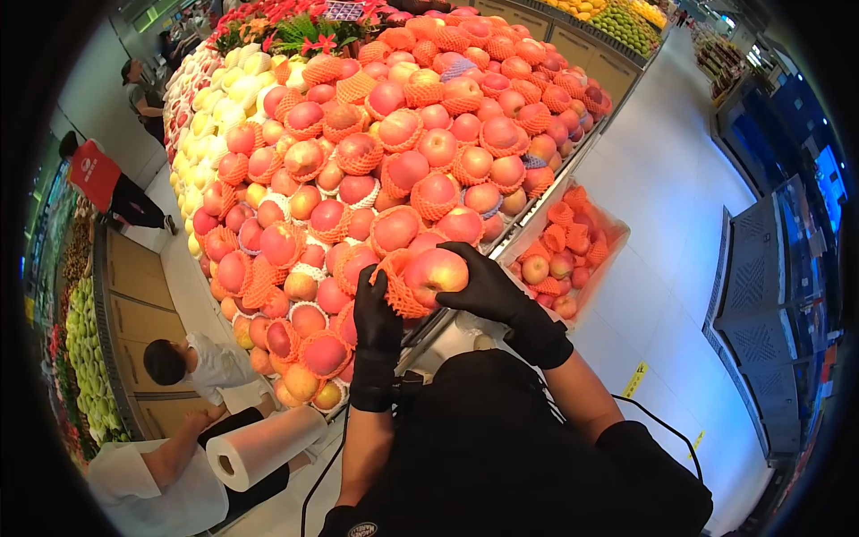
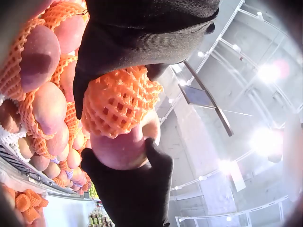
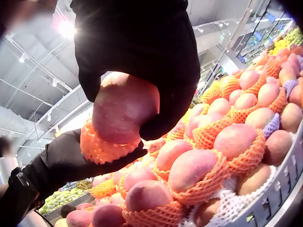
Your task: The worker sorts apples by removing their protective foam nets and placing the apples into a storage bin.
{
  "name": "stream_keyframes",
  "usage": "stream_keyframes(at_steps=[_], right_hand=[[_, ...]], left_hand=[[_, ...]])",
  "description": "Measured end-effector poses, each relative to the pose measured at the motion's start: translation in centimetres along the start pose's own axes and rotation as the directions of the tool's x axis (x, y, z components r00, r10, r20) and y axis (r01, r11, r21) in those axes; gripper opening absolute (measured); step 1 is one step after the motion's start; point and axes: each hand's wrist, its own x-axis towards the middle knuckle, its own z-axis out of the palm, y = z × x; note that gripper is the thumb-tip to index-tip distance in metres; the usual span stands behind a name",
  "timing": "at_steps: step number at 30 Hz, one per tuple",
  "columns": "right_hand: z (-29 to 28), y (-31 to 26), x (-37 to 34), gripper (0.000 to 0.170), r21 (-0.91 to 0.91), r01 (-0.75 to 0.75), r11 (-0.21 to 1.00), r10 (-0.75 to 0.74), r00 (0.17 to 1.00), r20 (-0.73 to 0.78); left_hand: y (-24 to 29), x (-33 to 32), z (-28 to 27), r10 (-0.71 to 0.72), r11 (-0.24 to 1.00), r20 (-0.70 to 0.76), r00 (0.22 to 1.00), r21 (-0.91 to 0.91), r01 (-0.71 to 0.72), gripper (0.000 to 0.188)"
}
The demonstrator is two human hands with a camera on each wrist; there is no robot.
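A red and yellow apple [image 1: 437,276] is held over the near edge of the fruit pile, one end of it in an orange foam net sleeve [image 1: 400,291]. My black-gloved right hand [image 1: 492,291] grips the bare side of the apple, thumb and fingers curled round it. From the other side my black-gloved left hand [image 1: 378,322] holds the netted end. In the left wrist view the sleeve [image 2: 118,101] covers the part nearest my left hand, and bare skin of the apple [image 2: 118,149] shows towards my right hand. Part of the left fingers is hidden behind the sleeve.
A large sloping heap of netted apples [image 1: 407,170] fills the stand ahead. At its right side, a bin [image 1: 586,309] holds more apples and orange nets. Below left is a roll of plastic bags [image 1: 268,447], near two seated people. Another person [image 1: 103,183] stands at the far left.
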Motion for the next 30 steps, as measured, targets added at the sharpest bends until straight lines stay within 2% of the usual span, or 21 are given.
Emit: stream_keyframes(at_steps=[1, 2, 3, 5, 7, 10, 11, 12, 14, 16, 17, 20, 22, 23, 26, 30], right_hand=[[-0.7, 0.6, -0.2, 0.072, 0.020, -0.002, 1.000, 0.003, 0.999, -0.040], [-1.6, 0.8, -0.4, 0.072, 0.011, -0.018, 1.000, 0.018, 0.998, -0.061], [-2.6, 1.1, -0.7, 0.072, 0.035, -0.033, 0.999, 0.036, 0.997, -0.074], [-4.3, 2.4, -1.3, 0.069, 0.094, -0.050, 0.994, 0.060, 0.993, -0.104], [-6.3, 3.1, -2.3, 0.065, 0.056, -0.076, 0.996, 0.083, 0.986, -0.144], [-9.2, 4.4, -4.0, 0.059, 0.008, -0.083, 0.997, 0.082, 0.973, -0.214], [-10.3, 5.1, -4.6, 0.059, -0.014, -0.132, 0.991, 0.125, 0.965, -0.228], [-11.3, 6.0, -5.4, 0.059, -0.034, -0.181, 0.983, 0.167, 0.956, -0.241], [-13.2, 8.4, -6.8, 0.056, -0.155, -0.218, 0.964, 0.156, 0.929, -0.335], [-15.5, 10.7, -8.1, 0.054, -0.234, -0.339, 0.911, 0.245, 0.903, -0.354], [-16.6, 12.3, -8.9, 0.054, -0.243, -0.333, 0.911, 0.234, 0.903, -0.360], [-19.2, 16.9, -11.0, 0.055, -0.270, -0.333, 0.903, 0.225, 0.904, -0.362], [-20.5, 18.8, -12.2, 0.056, -0.290, -0.354, 0.889, 0.249, 0.906, -0.343], [-20.9, 19.7, -12.8, 0.052, -0.294, -0.412, 0.862, 0.302, 0.885, -0.355], [-21.4, 19.8, -14.1, 0.048, -0.218, -0.479, 0.851, 0.393, 0.854, -0.341], [-22.1, 21.9, -15.3, 0.047, -0.206, -0.542, 0.815, 0.461, 0.821, -0.336]], left_hand=[[0.0, 0.3, 0.3, 0.177, 0.949, 0.054, 0.983, 0.255, -0.185, 0.024], [0.2, 0.4, 0.8, 0.038, 0.999, 0.027, 0.999, 0.013, -0.039, 0.024], [1.4, 0.7, 1.4, -0.102, 0.966, -0.001, 0.995, -0.238, 0.098, 0.026], [1.9, 1.1, 1.7, -0.183, 0.923, 0.091, 0.979, -0.328, 0.203, 0.028], [1.2, 1.4, 1.7, -0.152, 0.964, 0.178, 0.972, -0.191, 0.186, 0.030], [2.1, 1.7, 3.2, -0.241, 0.860, 0.174, 0.955, -0.417, 0.294, 0.032], [2.6, 1.8, 3.6, -0.273, 0.812, 0.174, 0.946, -0.487, 0.323, 0.033], [3.3, 2.0, 4.1, -0.304, 0.790, 0.183, 0.935, -0.500, 0.355, 0.033], [4.2, 2.2, 4.8, -0.370, 0.742, 0.196, 0.908, -0.527, 0.416, 0.034], [3.8, 2.3, 5.2, -0.391, 0.735, 0.180, 0.903, -0.530, 0.424, 0.035], [3.6, 2.4, 5.3, -0.401, 0.732, 0.171, 0.900, -0.531, 0.427, 0.035], [3.9, 2.5, 5.5, -0.297, 0.855, 0.215, 0.930, -0.374, 0.360, 0.035], [2.1, 2.5, 5.2, -0.343, 0.818, 0.241, 0.908, -0.397, 0.415, 0.037], [1.4, 2.4, 5.3, -0.366, 0.799, 0.255, 0.895, -0.407, 0.443, 0.039], [3.3, 2.5, 7.3, -0.369, 0.771, 0.190, 0.910, -0.483, 0.414, 0.037], [2.4, 2.7, 8.4, -0.388, 0.770, 0.223, 0.894, -0.454, 0.447, 0.039]])
